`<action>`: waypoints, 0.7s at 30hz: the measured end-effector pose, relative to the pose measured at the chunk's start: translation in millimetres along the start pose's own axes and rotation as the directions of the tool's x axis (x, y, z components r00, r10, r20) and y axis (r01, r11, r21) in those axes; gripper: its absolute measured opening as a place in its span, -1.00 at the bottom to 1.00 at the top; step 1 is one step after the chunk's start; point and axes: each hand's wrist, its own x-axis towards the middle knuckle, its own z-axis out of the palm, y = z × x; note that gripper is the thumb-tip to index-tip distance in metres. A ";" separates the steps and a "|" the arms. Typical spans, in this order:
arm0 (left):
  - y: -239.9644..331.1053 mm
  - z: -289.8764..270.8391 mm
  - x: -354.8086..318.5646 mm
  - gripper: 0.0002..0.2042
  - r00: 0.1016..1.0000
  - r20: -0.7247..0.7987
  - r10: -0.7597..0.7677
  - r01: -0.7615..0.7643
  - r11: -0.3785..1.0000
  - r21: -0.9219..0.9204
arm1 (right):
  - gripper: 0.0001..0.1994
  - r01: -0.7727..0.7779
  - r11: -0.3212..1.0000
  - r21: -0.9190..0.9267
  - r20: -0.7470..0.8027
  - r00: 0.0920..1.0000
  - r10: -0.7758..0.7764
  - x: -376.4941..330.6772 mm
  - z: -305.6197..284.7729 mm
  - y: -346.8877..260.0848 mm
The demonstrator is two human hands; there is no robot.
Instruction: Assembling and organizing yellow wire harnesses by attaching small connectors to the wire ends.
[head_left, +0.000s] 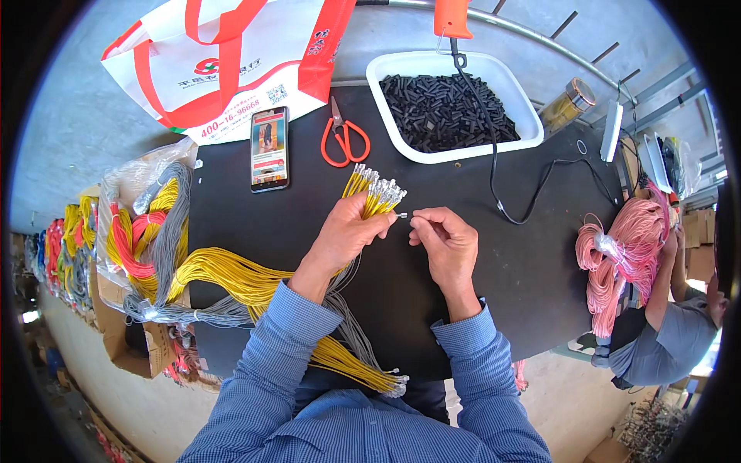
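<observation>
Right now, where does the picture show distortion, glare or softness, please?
Head view: the metal rail bows near the rim, and the corners go black; head view: glints on the metal wire tips; head view: left hand and right hand look fairly sharp, far-left wire bundles softer.

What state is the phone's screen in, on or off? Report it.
On: the phone lies face up on the black table, and its screen glows with coloured content.
</observation>
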 end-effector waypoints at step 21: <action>-1.6 1.5 -4.0 -0.84 0.998 -0.004 0.063 -0.061 0.976 0.210 | -0.91 0.057 0.996 -0.064 0.036 0.998 -0.054 4.0 0.1 5.6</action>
